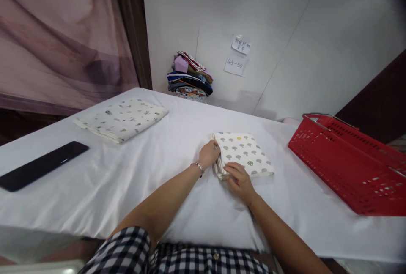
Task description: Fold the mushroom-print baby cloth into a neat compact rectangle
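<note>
A white cloth [242, 153] printed with grey mushrooms, plus a few green and yellow ones, lies folded into a layered square on the table. At its left edge, my left hand [209, 154] is closed on the folded layers, with a bracelet around the wrist. My right hand [240, 181] grips the near left corner, its fingers on top and the thumb low against the edge. Farther left, a second white cloth [127, 117] with small grey and green plant prints lies folded flat, apart from both hands.
A white sheet covers the table [171, 151]. On the left lies a long black flat object [44, 164]. The red perforated basket [349, 160] with metal handles stands on the right. Behind the far edge rises a stack of folded fabrics [190, 77] against the wall, near paper notes [236, 63].
</note>
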`<state>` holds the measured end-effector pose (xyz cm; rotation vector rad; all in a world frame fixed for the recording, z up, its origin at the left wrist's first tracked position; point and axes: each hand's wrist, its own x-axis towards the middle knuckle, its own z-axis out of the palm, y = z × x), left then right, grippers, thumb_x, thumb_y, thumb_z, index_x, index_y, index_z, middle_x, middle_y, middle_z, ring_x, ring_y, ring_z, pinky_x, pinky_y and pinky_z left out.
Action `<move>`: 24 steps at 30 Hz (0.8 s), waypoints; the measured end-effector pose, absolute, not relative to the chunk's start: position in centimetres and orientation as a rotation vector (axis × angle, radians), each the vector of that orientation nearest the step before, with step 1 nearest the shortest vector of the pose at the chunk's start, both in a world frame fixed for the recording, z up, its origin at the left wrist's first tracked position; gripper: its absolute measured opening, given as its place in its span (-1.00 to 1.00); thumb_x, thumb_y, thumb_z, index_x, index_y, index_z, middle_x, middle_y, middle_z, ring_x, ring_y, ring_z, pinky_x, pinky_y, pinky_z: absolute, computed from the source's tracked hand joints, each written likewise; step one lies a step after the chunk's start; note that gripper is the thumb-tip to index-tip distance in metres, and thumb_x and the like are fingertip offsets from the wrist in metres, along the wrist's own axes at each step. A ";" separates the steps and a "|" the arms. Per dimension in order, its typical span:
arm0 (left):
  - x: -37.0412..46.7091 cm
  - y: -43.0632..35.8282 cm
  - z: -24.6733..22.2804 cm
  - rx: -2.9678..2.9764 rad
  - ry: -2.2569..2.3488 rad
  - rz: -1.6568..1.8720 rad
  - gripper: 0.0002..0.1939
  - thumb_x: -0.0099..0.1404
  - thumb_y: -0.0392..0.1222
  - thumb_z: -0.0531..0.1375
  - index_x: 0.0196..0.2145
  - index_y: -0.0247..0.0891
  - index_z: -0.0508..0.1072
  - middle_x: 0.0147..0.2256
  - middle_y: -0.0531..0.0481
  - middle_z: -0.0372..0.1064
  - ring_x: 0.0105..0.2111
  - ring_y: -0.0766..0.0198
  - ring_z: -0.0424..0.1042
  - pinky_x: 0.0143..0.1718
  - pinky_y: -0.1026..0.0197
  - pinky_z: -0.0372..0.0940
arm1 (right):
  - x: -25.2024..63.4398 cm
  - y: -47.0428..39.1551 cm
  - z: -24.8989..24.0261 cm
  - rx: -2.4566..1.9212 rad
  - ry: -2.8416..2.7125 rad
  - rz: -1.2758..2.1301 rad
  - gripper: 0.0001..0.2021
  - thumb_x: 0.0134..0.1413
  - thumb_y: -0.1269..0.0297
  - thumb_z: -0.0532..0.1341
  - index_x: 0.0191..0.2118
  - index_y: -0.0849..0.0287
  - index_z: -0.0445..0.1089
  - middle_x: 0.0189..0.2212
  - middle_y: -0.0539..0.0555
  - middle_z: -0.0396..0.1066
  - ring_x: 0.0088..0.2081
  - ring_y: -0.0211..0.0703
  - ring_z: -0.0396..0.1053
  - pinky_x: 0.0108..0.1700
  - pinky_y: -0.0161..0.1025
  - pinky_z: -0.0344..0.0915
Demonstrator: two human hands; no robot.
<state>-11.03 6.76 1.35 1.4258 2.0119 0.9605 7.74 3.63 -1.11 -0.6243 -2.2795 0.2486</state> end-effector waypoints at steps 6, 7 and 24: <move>-10.7 8.5 1.4 1.379 2.081 0.921 -0.68 0.16 -0.10 0.10 -0.13 -0.24 0.32 -0.21 -0.22 0.45 -0.22 0.02 0.43 -0.29 0.16 0.19 | 7.8 3.8 -1.1 -0.620 -2.300 0.233 -0.69 0.09 0.34 0.13 -0.02 0.06 0.35 -0.09 0.15 0.37 -0.04 -0.04 0.32 0.01 0.00 0.28; -10.7 8.6 1.4 1.359 2.091 0.913 -0.67 0.16 -0.11 0.11 -0.11 -0.25 0.30 -0.21 -0.23 0.45 -0.21 0.02 0.43 -0.29 0.16 0.19 | 7.8 3.8 -1.1 -0.622 -2.300 0.228 -0.68 0.09 0.34 0.14 -0.01 0.05 0.35 -0.09 0.15 0.37 -0.04 -0.04 0.32 0.01 0.00 0.28; -12.5 10.2 0.7 1.326 2.062 1.055 -0.89 0.13 -0.20 0.07 -0.48 -0.23 0.35 -0.41 -0.07 0.44 -0.38 0.21 0.38 -0.39 0.25 0.13 | 7.7 3.9 -1.2 -0.628 -2.321 0.221 -0.66 0.07 0.36 0.15 0.01 0.01 0.32 -0.09 0.14 0.36 -0.05 -0.01 0.31 0.03 0.06 0.26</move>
